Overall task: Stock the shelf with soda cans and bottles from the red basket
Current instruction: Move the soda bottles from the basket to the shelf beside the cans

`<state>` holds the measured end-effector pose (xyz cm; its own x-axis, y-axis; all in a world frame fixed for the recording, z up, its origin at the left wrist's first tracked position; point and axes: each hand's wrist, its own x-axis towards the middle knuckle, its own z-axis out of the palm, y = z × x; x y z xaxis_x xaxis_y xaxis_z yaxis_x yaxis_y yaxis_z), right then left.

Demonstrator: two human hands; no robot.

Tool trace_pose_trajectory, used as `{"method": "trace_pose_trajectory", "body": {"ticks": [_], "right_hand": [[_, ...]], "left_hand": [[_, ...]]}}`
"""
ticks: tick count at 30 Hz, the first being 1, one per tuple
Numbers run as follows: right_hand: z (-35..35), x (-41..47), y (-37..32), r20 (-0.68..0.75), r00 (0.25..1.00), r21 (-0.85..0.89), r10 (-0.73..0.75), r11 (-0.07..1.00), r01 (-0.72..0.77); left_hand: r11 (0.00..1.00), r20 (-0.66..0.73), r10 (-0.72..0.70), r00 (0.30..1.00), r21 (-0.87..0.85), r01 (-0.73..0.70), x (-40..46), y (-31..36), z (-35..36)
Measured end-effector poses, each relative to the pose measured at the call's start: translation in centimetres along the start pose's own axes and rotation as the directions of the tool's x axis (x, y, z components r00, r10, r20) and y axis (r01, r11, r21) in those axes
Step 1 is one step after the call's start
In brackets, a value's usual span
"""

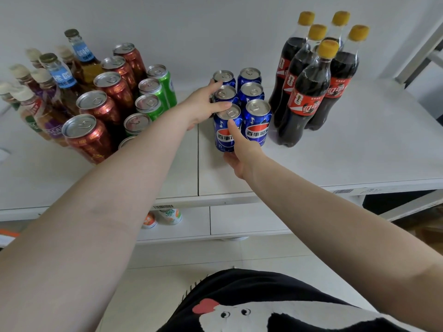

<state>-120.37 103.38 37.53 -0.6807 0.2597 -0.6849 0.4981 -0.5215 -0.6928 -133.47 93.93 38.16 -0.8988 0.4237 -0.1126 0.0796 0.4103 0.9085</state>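
Observation:
Six blue Pepsi cans point(257, 121) stand in two rows on the white shelf point(335, 152). My left hand point(201, 106) lies flat along the left side of the left row, its thumb resting on the top of the front-left can point(221, 133). My right hand point(239, 154) touches the front of that same can, one straight finger pointing up its label and the other fingers low at its base. Neither hand wraps round a can. The red basket is out of view.
Five cola bottles with yellow caps point(309, 92) stand right of the blue cans. Red-brown cans point(96, 130), green cans point(153, 101) and glass bottles point(55, 77) fill the shelf's left side. Two small cans point(167, 215) sit on a lower shelf.

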Motion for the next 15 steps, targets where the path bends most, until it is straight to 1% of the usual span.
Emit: {"method": "trace_pose_trajectory", "body": {"ticks": [2,5,7,8,11,15], "right_hand": [[0.07,0.13,0.08,0.014,1.0,0.024,-0.003,1.0,0.002],[0.29,0.46,0.19,0.052,0.999,0.111,-0.005,0.994,-0.001],[0.52,0.54,0.37,0.069,0.997,0.121,-0.03,0.992,0.021],[0.62,0.48,0.38,0.058,0.998,0.124,-0.014,0.992,0.007],[0.76,0.33,0.2,-0.005,1.0,0.064,0.0,0.998,0.0],[0.66,0.09,-0.03,0.055,0.998,0.149,0.032,0.988,-0.04]], "left_hand": [[1.0,0.011,0.001,1.0,-0.021,0.0,0.11,-0.1,-0.08],[1.0,0.013,0.006,1.0,-0.03,-0.006,0.23,-0.15,-0.18],[0.999,0.018,0.004,1.0,-0.041,-0.003,0.31,-0.15,-0.23],[0.999,0.023,0.001,1.0,-0.05,0.0,0.35,-0.16,-0.25],[0.998,0.015,-0.001,1.0,-0.057,0.002,0.3,-0.12,-0.19],[0.999,0.016,0.004,1.0,-0.048,-0.003,0.23,0.09,-0.2]]}}
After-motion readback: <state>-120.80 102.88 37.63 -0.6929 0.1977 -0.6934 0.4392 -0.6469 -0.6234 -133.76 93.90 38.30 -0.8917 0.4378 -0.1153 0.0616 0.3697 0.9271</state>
